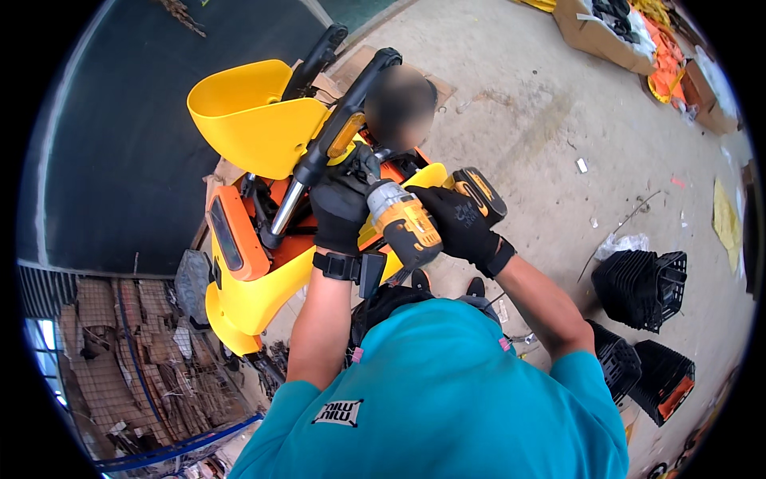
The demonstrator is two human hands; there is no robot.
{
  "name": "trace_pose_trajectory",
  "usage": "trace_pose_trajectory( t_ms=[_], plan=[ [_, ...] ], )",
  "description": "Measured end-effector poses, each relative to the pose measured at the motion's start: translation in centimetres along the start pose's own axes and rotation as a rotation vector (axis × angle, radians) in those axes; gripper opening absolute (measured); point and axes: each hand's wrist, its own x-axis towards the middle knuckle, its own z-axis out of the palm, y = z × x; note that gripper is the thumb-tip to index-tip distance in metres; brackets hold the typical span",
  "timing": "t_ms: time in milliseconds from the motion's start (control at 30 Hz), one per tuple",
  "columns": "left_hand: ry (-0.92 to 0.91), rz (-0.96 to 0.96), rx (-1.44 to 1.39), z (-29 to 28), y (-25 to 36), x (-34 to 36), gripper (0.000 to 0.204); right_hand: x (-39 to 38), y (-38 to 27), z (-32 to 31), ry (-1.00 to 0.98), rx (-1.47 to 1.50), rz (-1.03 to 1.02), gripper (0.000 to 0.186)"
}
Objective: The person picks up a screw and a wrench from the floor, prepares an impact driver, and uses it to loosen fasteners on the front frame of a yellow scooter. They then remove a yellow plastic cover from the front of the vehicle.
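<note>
In my gloved right hand (pixel 455 215) I hold a yellow-and-black cordless drill (pixel 403 219) with its battery pointing up to the right. My gloved left hand (pixel 343 199) is closed just left of the drill's nose, beside a black front fork (pixel 325 144) with a silver tube; what exactly it grips is hidden. The fork carries an orange reflector and lies by a curved yellow mudguard (pixel 255 112). Beneath are yellow body panels (pixel 271 303) and an orange housing (pixel 235 231). A blurred dark round shape (pixel 399 108) beyond the drill cannot be made out.
A dark panel (pixel 112 152) stands at left, above a wire cage of flattened cardboard (pixel 120 359). Stacked black plastic baskets (pixel 638 291) stand on the concrete floor at right. Cardboard boxes (pixel 598 36) of yellow and orange parts line the upper right. My shoes show below the drill.
</note>
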Motion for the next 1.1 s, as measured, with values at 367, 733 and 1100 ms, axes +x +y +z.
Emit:
trace_pose_trajectory(
  t_ms=[367, 733, 1100],
  plan=[
    [0.115, -0.325, -0.293, 0.9, 0.2, -2.8, 0.028, -4.9, -0.7, -3.6, 0.007, 0.213, 0.217, 0.056],
    [0.109, -0.455, -0.177, 3.4, -0.9, -2.7, 0.033, -12.8, 0.5, -8.8, 0.086, 0.168, 0.527, 0.040],
    [-0.129, -0.463, -0.215, 9.9, -6.3, 2.2, 0.029, -18.3, 4.0, -13.7, 0.255, 0.278, 0.682, 0.028]
  ],
)
